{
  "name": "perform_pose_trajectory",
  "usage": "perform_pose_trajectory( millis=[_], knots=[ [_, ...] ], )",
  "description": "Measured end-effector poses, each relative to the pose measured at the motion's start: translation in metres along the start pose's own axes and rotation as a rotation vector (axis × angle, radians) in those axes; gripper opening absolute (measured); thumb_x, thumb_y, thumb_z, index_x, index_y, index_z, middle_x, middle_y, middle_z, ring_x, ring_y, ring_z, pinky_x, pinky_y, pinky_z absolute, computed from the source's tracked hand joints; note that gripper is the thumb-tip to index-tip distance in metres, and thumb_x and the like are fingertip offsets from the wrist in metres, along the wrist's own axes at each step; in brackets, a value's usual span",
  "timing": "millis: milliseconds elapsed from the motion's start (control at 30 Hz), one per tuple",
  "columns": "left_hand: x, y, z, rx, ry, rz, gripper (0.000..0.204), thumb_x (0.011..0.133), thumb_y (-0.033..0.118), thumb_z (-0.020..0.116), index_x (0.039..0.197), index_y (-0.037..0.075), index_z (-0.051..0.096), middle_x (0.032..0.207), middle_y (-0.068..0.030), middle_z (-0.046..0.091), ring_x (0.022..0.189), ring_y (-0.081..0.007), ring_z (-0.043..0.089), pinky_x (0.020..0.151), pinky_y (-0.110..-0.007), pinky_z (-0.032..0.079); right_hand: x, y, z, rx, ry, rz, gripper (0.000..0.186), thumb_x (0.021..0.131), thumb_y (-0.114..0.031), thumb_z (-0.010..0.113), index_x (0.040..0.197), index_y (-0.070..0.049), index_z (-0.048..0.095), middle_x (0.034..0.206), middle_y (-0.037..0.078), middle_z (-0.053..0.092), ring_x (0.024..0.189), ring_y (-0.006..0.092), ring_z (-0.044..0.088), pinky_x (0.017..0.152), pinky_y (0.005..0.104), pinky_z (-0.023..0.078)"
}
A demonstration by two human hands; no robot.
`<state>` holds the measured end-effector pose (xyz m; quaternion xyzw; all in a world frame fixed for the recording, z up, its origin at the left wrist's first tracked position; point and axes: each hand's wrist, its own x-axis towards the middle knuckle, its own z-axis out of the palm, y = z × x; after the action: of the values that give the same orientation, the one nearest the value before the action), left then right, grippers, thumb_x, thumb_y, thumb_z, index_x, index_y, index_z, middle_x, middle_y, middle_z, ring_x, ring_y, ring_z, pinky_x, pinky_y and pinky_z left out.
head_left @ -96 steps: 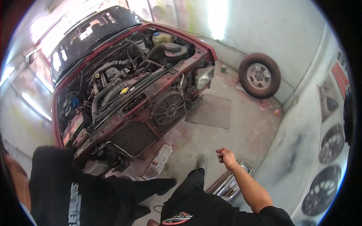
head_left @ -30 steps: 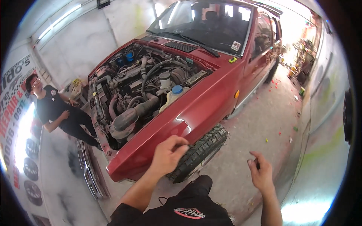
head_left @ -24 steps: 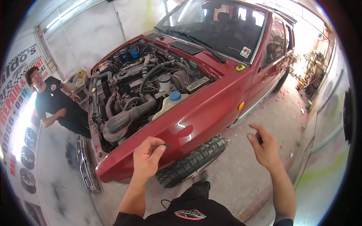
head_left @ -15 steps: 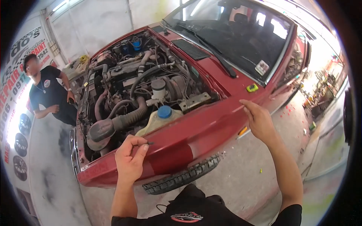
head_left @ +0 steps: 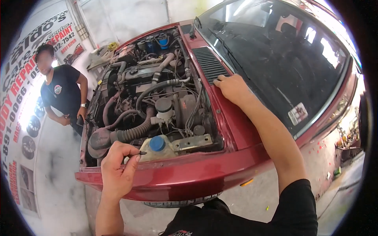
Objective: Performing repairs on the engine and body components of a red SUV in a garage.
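Observation:
My left hand is over the near fender of the red car. Thumb and forefinger pinch a small dark pointed piece that looks like a screwdriver bit. Just beyond it, a blue cap tops a pale plastic reservoir. My right hand reaches across to the near corner of the black slatted cowl vent, below the windshield. Its fingers are curled with the tips close together at the vent's edge. Whatever lies under those fingertips is too small or hidden to make out.
The open engine bay holds hoses, a ribbed intake duct and a metal bracket. A wiper lies on the windshield. Another person stands at the car's front left. A yellow-orange object shows below the fender.
My right hand has moved from above the fender's rear part forward and left to the cowl vent. The view has shifted closer over the car. My left hand keeps its pinch.

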<state>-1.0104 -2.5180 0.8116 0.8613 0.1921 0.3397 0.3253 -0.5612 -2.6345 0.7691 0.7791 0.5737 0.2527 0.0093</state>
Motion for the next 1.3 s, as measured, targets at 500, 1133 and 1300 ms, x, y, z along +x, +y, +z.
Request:
perform_pose_trajectory(
  millis=[500, 1133, 1300],
  knots=[
    [0.288, -0.056, 0.236, 0.193, -0.278, 0.424, 0.016, 0.092, 0.01, 0.068, 0.104, 0.0, 0.072, 0.103, -0.0202, 0.072, 0.101, -0.0404, 0.069, 0.092, -0.047, 0.054, 0.009, 0.035, 0.017, 0.031, -0.106, -0.17, 0.033, 0.1, -0.016, 0.053, 0.123, -0.017, 0.077, 0.11, 0.006, 0.07, 0.094, 0.0209, 0.073, 0.098, 0.0408, 0.041],
    [0.328, -0.054, 0.295, 0.375, -0.504, 0.483, 0.015, 0.091, 0.01, 0.068, 0.098, -0.003, 0.071, 0.094, -0.0247, 0.073, 0.096, -0.0446, 0.071, 0.086, -0.051, 0.056, 0.007, 0.043, 0.034, 0.18, -0.119, -0.058, 0.025, 0.098, -0.016, 0.056, 0.104, -0.017, 0.081, 0.104, 0.003, 0.073, 0.093, 0.0214, 0.075, 0.102, 0.0424, 0.043],
    [0.316, -0.064, 0.295, 0.305, -0.466, 0.431, 0.015, 0.091, 0.011, 0.068, 0.1, -0.001, 0.07, 0.095, -0.025, 0.072, 0.098, -0.0452, 0.069, 0.089, -0.052, 0.054, 0.008, 0.045, 0.035, 0.203, -0.105, -0.051, 0.026, 0.096, -0.015, 0.057, 0.094, -0.017, 0.082, 0.102, 0.003, 0.074, 0.093, 0.0222, 0.074, 0.102, 0.043, 0.043]
  ],
)
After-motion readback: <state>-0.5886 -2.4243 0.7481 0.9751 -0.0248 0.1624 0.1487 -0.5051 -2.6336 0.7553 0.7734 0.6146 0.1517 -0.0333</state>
